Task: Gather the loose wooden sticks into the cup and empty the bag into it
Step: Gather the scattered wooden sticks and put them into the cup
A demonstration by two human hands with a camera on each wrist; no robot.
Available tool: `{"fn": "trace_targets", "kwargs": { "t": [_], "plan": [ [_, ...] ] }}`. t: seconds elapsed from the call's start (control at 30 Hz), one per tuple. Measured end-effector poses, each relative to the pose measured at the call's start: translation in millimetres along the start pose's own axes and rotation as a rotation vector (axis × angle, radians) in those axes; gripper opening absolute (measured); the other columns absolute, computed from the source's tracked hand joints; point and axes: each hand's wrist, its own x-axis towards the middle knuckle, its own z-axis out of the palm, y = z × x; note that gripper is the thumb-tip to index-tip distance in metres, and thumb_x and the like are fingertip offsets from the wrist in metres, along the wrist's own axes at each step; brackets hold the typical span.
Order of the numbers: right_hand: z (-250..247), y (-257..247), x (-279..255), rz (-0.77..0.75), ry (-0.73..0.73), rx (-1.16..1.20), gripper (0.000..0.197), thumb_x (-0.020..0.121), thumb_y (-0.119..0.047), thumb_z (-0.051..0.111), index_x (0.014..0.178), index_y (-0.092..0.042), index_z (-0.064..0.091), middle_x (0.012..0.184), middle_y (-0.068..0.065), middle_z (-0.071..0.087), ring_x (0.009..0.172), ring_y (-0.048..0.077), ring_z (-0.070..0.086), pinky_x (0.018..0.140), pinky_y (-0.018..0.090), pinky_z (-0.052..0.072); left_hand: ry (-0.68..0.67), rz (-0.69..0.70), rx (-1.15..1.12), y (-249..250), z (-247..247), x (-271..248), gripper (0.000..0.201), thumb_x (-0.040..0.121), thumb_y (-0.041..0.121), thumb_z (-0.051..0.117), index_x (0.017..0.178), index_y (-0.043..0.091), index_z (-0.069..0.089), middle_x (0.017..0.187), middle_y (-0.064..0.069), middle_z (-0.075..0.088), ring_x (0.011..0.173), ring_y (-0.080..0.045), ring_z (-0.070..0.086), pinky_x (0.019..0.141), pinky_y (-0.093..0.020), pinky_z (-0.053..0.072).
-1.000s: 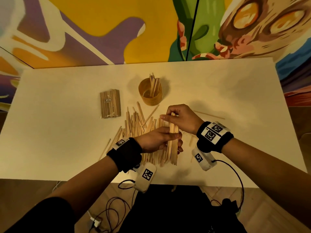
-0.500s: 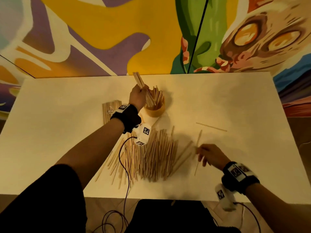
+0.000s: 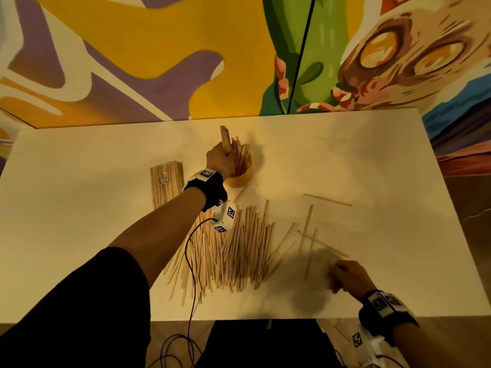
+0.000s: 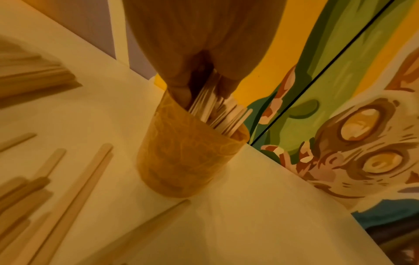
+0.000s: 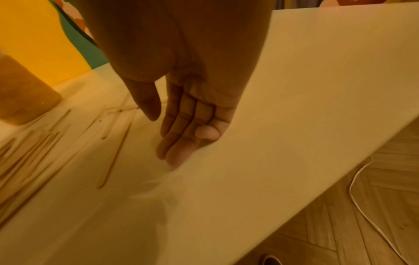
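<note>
My left hand (image 3: 221,162) grips a bundle of wooden sticks (image 3: 226,139) and holds it upright with its lower ends inside the yellow cup (image 3: 241,176), which holds several other sticks. The left wrist view shows the fingers (image 4: 181,91) at the cup (image 4: 188,157) rim around the sticks (image 4: 217,111). A large heap of loose sticks (image 3: 233,248) lies on the white table (image 3: 79,235) in front of me. A sealed bag of sticks (image 3: 166,185) lies left of the cup. My right hand (image 3: 345,277) hovers low over the table near a few scattered sticks (image 3: 309,240), fingers (image 5: 179,143) nearly straight and empty.
One stick (image 3: 327,200) lies apart at the right. The table's near edge runs just below the right hand (image 5: 181,129). A cable (image 3: 190,261) hangs from the left wrist across the heap. A painted wall stands behind the table.
My left hand carried a bundle from the heap up to the cup and has lowered it into the cup. My right hand let go and drew back to the lower right.
</note>
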Motion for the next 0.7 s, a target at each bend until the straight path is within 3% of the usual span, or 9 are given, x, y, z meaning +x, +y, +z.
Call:
{"fn": "trace_targets", "kwargs": {
  "t": [0.23,0.33,0.43,0.47,0.57,0.63,0.7],
  "plan": [
    [-1,-3,1,0.036,0.002,0.060,0.029,0.098,-0.012,0.052,0.081,0.006,0.066,0.069,0.025,0.071,0.056,0.029,0.066,0.043,0.017,0.044,-0.071,-0.011,0.146,3,-5,2,0.028,0.092,0.026,0.055,0.092,0.001,0.069,0.098,-0.023,0.069,0.095,-0.039,0.062,0.069,-0.034,0.040],
    [-2,-4,-1,0.039,-0.005,0.058,0.028,0.098,-0.010,0.050,0.080,0.005,0.066,0.066,0.022,0.070,0.054,0.026,0.066,0.043,0.016,0.043,-0.092,-0.008,0.188,0,-9,4,0.030,0.092,0.029,0.058,0.099,0.004,0.072,0.090,-0.019,0.067,0.088,-0.033,0.060,0.067,-0.031,0.039],
    [-3,-6,-2,0.022,-0.010,0.052,0.029,0.098,-0.009,0.049,0.075,0.001,0.065,0.060,0.016,0.069,0.051,0.022,0.065,0.043,0.017,0.044,-0.035,-0.014,0.161,-1,-19,3,0.029,0.092,0.029,0.058,0.084,0.004,0.070,0.079,-0.015,0.062,0.079,-0.029,0.055,0.065,-0.034,0.040],
    [-4,-6,-3,0.020,-0.016,0.049,0.029,0.098,-0.010,0.049,0.075,0.000,0.065,0.060,0.015,0.069,0.052,0.022,0.065,0.044,0.017,0.044,-0.010,-0.008,0.141,-2,-22,4,0.029,0.091,0.029,0.059,0.083,0.003,0.070,0.083,-0.017,0.065,0.083,-0.030,0.059,0.070,-0.036,0.044],
    [-6,-7,-6,0.010,-0.046,0.044,0.027,0.097,-0.009,0.048,0.076,-0.001,0.064,0.061,0.013,0.069,0.051,0.020,0.065,0.045,0.019,0.045,0.087,0.072,0.086,-6,-34,0,0.031,0.089,0.027,0.064,0.108,0.004,0.071,0.111,-0.015,0.070,0.107,-0.030,0.062,0.092,-0.032,0.047],
    [-9,-6,-8,-0.012,-0.059,0.064,0.026,0.097,-0.008,0.049,0.076,-0.002,0.063,0.061,0.013,0.067,0.050,0.020,0.063,0.046,0.020,0.047,0.162,0.184,0.008,-7,-39,-12,0.027,0.088,0.020,0.063,0.110,0.006,0.070,0.111,-0.012,0.071,0.106,-0.026,0.064,0.094,-0.030,0.048],
    [-12,-2,-8,-0.064,-0.033,0.061,0.025,0.095,-0.008,0.053,0.072,-0.006,0.063,0.060,0.010,0.066,0.051,0.021,0.062,0.051,0.025,0.051,0.189,0.284,-0.104,-7,-37,-34,0.017,0.087,0.015,0.060,0.100,0.010,0.070,0.100,-0.007,0.073,0.095,-0.023,0.067,0.089,-0.034,0.053]
  ]
}}
